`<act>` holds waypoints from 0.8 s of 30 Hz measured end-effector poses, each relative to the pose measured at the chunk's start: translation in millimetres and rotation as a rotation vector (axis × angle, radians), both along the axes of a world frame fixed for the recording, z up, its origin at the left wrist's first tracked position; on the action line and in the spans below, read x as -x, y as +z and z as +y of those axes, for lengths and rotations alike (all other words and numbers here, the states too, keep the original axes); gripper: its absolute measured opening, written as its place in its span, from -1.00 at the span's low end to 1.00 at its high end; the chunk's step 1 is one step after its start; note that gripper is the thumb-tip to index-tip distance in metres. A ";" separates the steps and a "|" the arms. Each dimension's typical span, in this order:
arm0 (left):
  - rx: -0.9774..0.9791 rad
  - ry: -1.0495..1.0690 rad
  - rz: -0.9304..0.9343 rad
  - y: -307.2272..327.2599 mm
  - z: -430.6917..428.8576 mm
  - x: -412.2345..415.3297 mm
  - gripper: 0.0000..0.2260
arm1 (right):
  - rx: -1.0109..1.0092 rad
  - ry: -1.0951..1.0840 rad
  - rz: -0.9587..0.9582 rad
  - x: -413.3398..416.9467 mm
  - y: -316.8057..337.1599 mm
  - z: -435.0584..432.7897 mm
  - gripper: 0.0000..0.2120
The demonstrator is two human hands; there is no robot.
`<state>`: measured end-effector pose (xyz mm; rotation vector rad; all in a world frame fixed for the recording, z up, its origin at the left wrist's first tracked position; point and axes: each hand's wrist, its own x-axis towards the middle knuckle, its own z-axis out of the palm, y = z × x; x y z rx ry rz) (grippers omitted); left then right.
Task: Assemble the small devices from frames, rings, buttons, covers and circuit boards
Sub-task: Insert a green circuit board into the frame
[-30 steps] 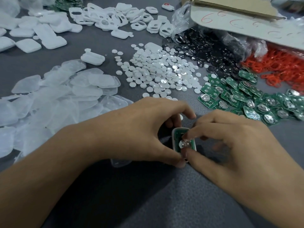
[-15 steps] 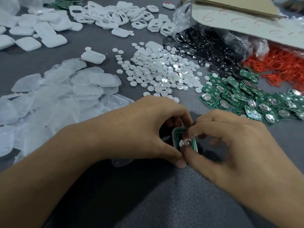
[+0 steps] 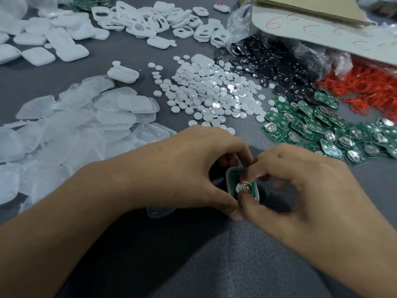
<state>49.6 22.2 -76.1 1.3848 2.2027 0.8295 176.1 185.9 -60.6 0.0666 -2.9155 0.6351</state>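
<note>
1. Covers (image 3: pixel 75 130) of frosted, translucent plastic, rounded squares in shape, are lying heaped at the far left of the grey matte table (image 3: pixel 193 265). Opaque white shells (image 3: pixel 64 44) are sitting beyond them.
2. White frames (image 3: pixel 150 16), glossy and pierced with oval and round cut-outs, are lying piled at the top centre.
3. Buttons (image 3: pixel 210 93), small flat white discs with a few glinting, are lying in a loose scatter at mid-table.
4. The left hand (image 3: pixel 182 168) is curling its thumb and fingers round the device (image 3: pixel 229 179), gripping its rim. The device is a rounded white frame with a green circuit board seated inside, sitting near the front centre between both hands.
5. The right hand (image 3: pixel 311 190) is pinching the shiny metal disc (image 3: pixel 242 188) on that board between forefinger and thumb.
6. Dark metallic discs (image 3: pixel 275 67) are spilling from a crinkled clear plastic bag (image 3: pixel 238 24) beneath a cardboard box (image 3: pixel 322 24).
7. Loose circuit boards (image 3: pixel 322 130), green rectangles, many carrying a silvery round clip, are lying jumbled just right of the buttons.
8. Red rings (image 3: pixel 365 89), thin loops, are lying tangled at the far right.
</note>
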 end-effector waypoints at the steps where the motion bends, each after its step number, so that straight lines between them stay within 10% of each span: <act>1: 0.001 -0.001 0.000 0.0 0.0 0.1 -0.47 | -0.003 0.000 0.002 -0.2 0.0 0.2 -0.87; 24: 0.007 0.023 0.019 5.6 -1.1 -0.2 -0.40 | 0.066 -0.040 0.112 -1.3 -1.9 4.6 -0.67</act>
